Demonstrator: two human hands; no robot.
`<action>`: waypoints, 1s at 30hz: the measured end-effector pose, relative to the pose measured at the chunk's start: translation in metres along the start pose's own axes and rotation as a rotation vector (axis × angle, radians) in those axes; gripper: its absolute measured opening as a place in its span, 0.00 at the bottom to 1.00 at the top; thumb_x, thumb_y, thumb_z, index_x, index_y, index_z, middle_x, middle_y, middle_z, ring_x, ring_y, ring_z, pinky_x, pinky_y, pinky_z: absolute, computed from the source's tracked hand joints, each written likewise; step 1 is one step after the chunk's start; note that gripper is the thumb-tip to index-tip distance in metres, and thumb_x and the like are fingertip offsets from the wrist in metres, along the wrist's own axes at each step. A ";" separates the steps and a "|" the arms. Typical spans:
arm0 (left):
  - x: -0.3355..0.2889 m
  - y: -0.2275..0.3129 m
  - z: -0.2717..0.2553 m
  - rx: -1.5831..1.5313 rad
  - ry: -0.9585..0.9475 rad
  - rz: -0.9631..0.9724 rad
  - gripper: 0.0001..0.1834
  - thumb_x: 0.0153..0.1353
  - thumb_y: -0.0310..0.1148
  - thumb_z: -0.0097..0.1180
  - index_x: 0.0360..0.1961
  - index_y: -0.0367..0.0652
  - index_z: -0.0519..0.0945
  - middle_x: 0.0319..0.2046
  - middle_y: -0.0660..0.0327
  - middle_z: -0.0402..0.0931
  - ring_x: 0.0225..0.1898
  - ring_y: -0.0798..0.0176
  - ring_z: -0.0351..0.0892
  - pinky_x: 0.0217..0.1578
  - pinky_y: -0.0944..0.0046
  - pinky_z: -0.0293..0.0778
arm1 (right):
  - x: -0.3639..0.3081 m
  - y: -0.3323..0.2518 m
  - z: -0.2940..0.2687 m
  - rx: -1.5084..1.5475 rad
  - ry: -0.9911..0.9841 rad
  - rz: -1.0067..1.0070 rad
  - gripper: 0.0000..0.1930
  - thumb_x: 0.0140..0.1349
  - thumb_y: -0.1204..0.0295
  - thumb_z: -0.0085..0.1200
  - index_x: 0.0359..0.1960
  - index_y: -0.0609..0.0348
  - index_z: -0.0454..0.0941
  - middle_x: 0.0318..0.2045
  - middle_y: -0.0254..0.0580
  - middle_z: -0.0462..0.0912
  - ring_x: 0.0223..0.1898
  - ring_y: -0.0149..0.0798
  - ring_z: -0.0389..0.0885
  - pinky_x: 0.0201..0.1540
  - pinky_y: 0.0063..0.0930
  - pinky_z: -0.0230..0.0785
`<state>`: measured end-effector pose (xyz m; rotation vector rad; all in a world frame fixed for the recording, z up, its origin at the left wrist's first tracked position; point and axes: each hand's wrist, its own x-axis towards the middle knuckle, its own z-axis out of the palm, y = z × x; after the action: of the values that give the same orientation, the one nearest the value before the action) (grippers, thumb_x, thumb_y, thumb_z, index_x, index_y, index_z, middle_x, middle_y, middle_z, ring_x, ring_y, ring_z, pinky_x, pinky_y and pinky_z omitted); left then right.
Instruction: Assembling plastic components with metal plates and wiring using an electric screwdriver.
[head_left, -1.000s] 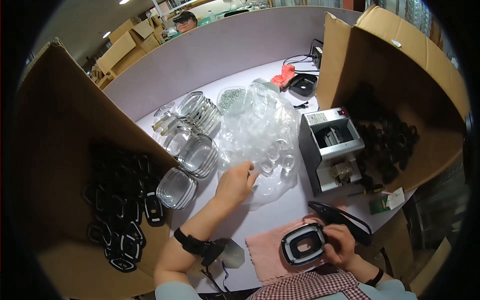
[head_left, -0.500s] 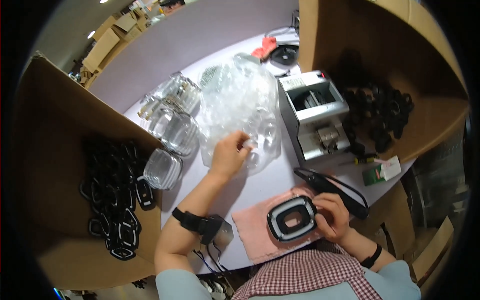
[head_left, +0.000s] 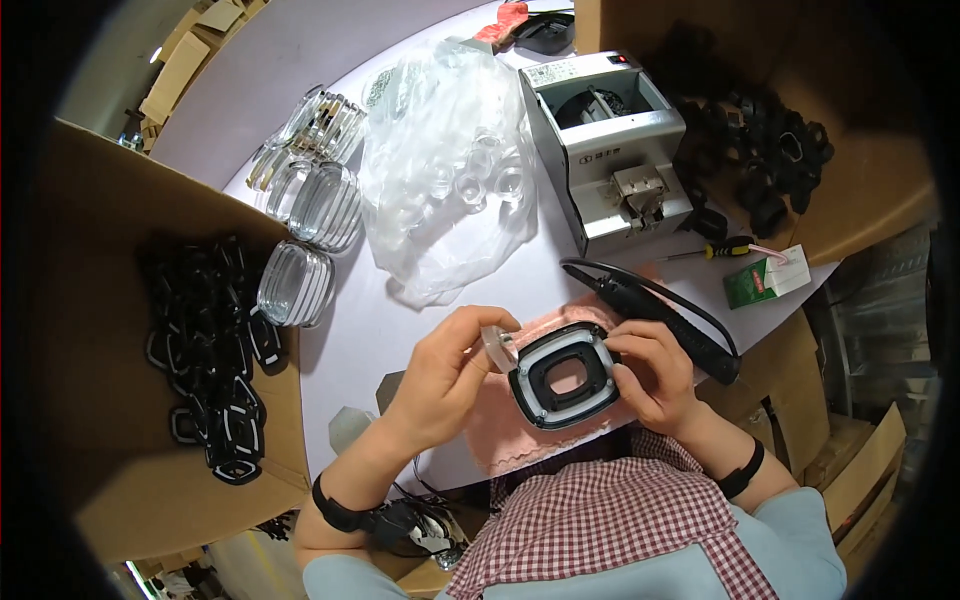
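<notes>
Between the fingers of my left hand (head_left: 445, 375) is a small clear ring-shaped lens (head_left: 499, 348), tilted beside the left edge of a black frame. My right hand (head_left: 655, 375) grips the right side of this rounded-square black frame (head_left: 565, 377), which has a white band and an open middle. The frame is over a pink cloth (head_left: 500, 425). Farther off, a clear plastic bag (head_left: 440, 130) lies opened, with several small clear rings (head_left: 470, 188) on it.
Left of the bag stand stacks of clear rounded covers (head_left: 297, 283). A cardboard box of black frames (head_left: 205, 360) is at left, another box of black parts (head_left: 770, 160) at right. A silver machine (head_left: 610, 150), black power screwdriver (head_left: 660, 320), yellow-black screwdriver (head_left: 728, 248) and drink carton (head_left: 765, 280) lie nearby.
My left hand has come back from the plastic bag to the black frame, bringing a clear lens. My right hand still holds the frame. The whole view has shifted.
</notes>
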<state>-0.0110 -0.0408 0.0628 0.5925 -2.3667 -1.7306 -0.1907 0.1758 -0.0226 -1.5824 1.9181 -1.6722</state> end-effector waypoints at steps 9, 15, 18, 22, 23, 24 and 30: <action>-0.001 0.013 0.031 0.516 0.203 0.305 0.16 0.63 0.24 0.67 0.51 0.37 0.79 0.31 0.57 0.81 0.30 0.61 0.83 0.34 0.63 0.81 | 0.001 0.000 0.000 0.003 -0.004 -0.019 0.17 0.59 0.77 0.62 0.51 0.61 0.81 0.49 0.48 0.82 0.46 0.48 0.83 0.49 0.37 0.76; 0.000 0.010 0.036 0.614 0.155 0.415 0.11 0.57 0.26 0.71 0.39 0.40 0.82 0.31 0.58 0.82 0.26 0.60 0.82 0.28 0.63 0.78 | 0.002 -0.002 -0.001 -0.002 -0.014 -0.007 0.17 0.58 0.78 0.61 0.51 0.60 0.81 0.49 0.48 0.82 0.45 0.49 0.83 0.50 0.37 0.77; 0.004 0.008 0.039 0.684 0.138 0.406 0.10 0.55 0.27 0.71 0.37 0.41 0.82 0.30 0.59 0.81 0.27 0.57 0.81 0.28 0.61 0.76 | 0.002 0.000 -0.002 -0.022 -0.024 -0.012 0.18 0.57 0.78 0.62 0.51 0.61 0.81 0.49 0.48 0.82 0.45 0.49 0.83 0.50 0.38 0.77; 0.009 0.009 0.053 0.802 0.113 0.352 0.10 0.54 0.31 0.70 0.34 0.43 0.81 0.30 0.61 0.78 0.31 0.55 0.78 0.31 0.57 0.75 | 0.006 -0.001 -0.003 -0.018 -0.057 -0.028 0.21 0.56 0.75 0.64 0.54 0.61 0.81 0.54 0.52 0.81 0.51 0.53 0.83 0.55 0.40 0.76; 0.010 0.008 0.055 0.802 0.112 0.352 0.10 0.54 0.31 0.70 0.34 0.43 0.81 0.30 0.61 0.78 0.31 0.55 0.78 0.31 0.57 0.75 | 0.008 -0.003 -0.004 -0.018 -0.057 -0.027 0.21 0.56 0.75 0.64 0.54 0.61 0.81 0.54 0.52 0.81 0.51 0.53 0.83 0.55 0.40 0.76; 0.010 0.008 0.058 0.833 0.099 0.346 0.10 0.53 0.31 0.70 0.34 0.43 0.81 0.30 0.61 0.77 0.32 0.55 0.78 0.31 0.57 0.75 | 0.010 -0.006 -0.004 -0.025 -0.083 -0.026 0.23 0.56 0.74 0.64 0.55 0.61 0.80 0.56 0.54 0.81 0.55 0.55 0.81 0.58 0.41 0.75; 0.013 0.005 0.060 0.919 0.065 0.317 0.11 0.50 0.31 0.70 0.32 0.45 0.80 0.29 0.61 0.75 0.32 0.55 0.76 0.33 0.55 0.72 | 0.012 -0.006 -0.002 -0.041 -0.152 -0.002 0.25 0.56 0.72 0.65 0.58 0.62 0.79 0.58 0.56 0.80 0.62 0.56 0.78 0.62 0.43 0.73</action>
<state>-0.0448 0.0080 0.0462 0.3132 -2.9104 -0.4274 -0.1940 0.1693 -0.0116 -1.6740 1.8870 -1.4752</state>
